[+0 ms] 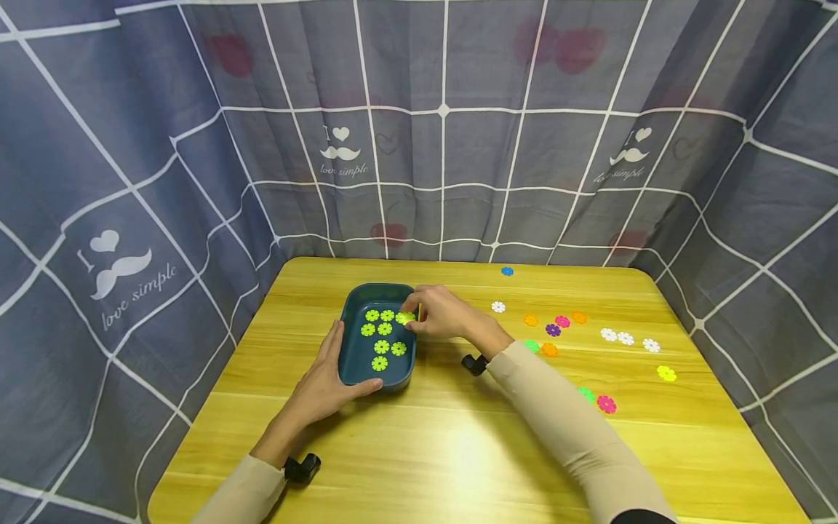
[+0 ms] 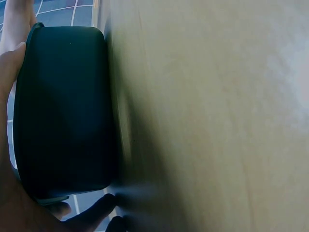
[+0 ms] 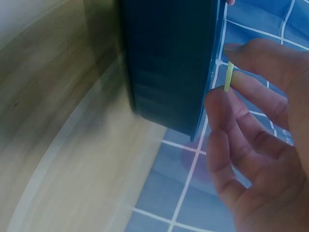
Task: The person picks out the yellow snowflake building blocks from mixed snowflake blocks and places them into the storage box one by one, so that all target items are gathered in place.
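A dark teal rectangular box (image 1: 353,371) stands on the table, with several yellow-green flower-shaped discs (image 1: 381,347) lying spread over its floor. My left hand (image 1: 324,384) grips the box at its near left corner, fingers along the left wall and thumb over the near rim. In the left wrist view the box's side wall (image 2: 65,111) fills the space beside the thumb. Over the box's far right part, my right hand (image 1: 444,313) pinches a yellow-green flower-shaped disc (image 3: 229,77) between thumb and fingers; the right wrist view shows it edge-on, above the rim.
Right of the box, loose flower discs lie scattered on the wooden table (image 1: 419,458): a blue one (image 1: 507,271), white ones (image 1: 625,338), orange, pink, purple and green ones, and one yellow-green disc (image 1: 666,373). A grey checked curtain (image 1: 406,145) surrounds the table's back and sides.
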`<move>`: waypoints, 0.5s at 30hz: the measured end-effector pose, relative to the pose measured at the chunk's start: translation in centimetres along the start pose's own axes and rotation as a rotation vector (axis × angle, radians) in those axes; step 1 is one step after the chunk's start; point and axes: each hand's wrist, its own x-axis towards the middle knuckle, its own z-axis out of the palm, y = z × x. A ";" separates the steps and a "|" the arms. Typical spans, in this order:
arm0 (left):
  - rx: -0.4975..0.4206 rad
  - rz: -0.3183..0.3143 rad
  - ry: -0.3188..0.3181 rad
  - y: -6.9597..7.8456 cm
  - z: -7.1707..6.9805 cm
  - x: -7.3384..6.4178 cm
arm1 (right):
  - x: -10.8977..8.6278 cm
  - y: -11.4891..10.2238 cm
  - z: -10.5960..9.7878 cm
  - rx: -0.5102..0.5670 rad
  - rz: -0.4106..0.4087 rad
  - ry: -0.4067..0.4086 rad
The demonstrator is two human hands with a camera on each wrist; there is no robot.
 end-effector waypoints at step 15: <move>0.003 0.000 -0.004 0.1 0.0 0.1 | 1.1 -0.1 0.7 -0.026 0.044 -0.004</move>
